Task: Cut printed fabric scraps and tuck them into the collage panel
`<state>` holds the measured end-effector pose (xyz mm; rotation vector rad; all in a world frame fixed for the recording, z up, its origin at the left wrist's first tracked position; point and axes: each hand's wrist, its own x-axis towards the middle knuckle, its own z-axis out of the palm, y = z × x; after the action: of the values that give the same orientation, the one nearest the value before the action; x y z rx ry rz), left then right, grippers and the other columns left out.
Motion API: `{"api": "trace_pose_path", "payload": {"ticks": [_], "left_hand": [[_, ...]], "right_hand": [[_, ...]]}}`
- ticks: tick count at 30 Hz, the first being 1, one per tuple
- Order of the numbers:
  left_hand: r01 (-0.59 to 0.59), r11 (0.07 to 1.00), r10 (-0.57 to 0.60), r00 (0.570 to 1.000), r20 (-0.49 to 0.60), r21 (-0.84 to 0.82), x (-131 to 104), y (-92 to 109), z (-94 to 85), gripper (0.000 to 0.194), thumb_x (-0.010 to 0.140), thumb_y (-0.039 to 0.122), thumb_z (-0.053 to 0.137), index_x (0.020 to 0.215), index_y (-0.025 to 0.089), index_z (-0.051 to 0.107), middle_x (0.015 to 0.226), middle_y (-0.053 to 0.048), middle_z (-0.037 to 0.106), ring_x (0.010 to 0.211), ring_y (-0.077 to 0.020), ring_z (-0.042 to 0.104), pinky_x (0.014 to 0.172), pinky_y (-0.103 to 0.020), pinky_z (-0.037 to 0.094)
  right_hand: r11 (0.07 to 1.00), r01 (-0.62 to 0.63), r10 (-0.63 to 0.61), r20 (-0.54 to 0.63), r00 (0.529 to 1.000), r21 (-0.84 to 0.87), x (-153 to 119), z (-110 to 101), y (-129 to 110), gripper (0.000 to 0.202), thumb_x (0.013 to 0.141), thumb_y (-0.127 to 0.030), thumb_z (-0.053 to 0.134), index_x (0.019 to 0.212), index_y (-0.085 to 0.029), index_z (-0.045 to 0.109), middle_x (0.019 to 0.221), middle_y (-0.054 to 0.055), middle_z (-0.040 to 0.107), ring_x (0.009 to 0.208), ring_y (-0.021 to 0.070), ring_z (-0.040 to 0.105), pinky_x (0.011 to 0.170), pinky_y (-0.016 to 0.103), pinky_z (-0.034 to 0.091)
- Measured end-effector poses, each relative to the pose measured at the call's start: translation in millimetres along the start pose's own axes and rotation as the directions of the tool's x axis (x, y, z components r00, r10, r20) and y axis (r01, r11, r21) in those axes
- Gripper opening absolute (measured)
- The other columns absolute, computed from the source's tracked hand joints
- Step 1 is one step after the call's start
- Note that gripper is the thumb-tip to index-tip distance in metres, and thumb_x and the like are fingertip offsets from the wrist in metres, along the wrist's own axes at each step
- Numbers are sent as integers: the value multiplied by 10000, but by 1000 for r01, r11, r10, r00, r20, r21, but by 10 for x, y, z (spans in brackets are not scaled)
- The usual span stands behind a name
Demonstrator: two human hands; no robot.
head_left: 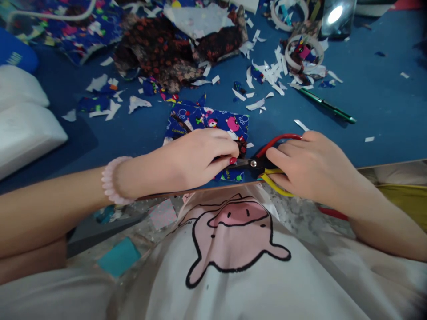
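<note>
My right hand is closed around the handles of the scissors, one red and one yellow. Their blades point left and reach under the fingertips of my left hand. That hand is closed in a pinch, with thumb and forefinger beside the blades. Dark patterned fabric shows at its fingertips, and a dark strip sticks out behind the knuckles; most of the piece is hidden. Underneath lies a blue cartoon-print sheet at the table's front edge. Whether the blades are apart is hard to see.
White and printed scraps litter the blue table. Crumpled dark fabric lies at the back. Toward the right are a green pen-like cutter, white rings and a phone-like device. White blocks stand at left.
</note>
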<state>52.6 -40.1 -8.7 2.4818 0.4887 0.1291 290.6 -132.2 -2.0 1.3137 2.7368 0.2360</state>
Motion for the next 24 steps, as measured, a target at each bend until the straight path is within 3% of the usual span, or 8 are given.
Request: {"api": "trace_pose_path", "payload": {"ticks": [8, 17, 24], "left_hand": [[41, 999, -40, 999, 37, -11, 4, 21, -27, 259, 972, 243, 401, 924, 189, 650, 989, -36, 702, 955, -164, 646, 885, -266, 482], [35, 999, -34, 999, 42, -15, 15, 30, -39, 257, 970, 235, 399, 927, 186, 648, 988, -36, 702, 959, -163, 644, 918, -271, 472], [51, 999, -51, 998, 48, -6, 11, 33, -49, 272, 979, 253, 392, 910, 187, 647, 980, -36, 709, 973, -173, 648, 933, -286, 468]], "right_hand": [[1000, -19, 20, 31, 999, -12, -8, -1, -27, 192, 922, -226, 450, 807, -176, 594, 582, 33, 586, 560, 192, 506, 623, 315, 200], [998, -36, 40, 67, 997, -46, 20, -26, 3, 209, 917, -267, 456, 932, -151, 629, 664, 57, 625, 613, 205, 537, 640, 327, 190], [1000, -2, 3, 37, 999, -26, 31, 10, 11, 224, 920, -249, 444, 888, -149, 643, 615, 44, 605, 570, 201, 515, 639, 327, 200]]}}
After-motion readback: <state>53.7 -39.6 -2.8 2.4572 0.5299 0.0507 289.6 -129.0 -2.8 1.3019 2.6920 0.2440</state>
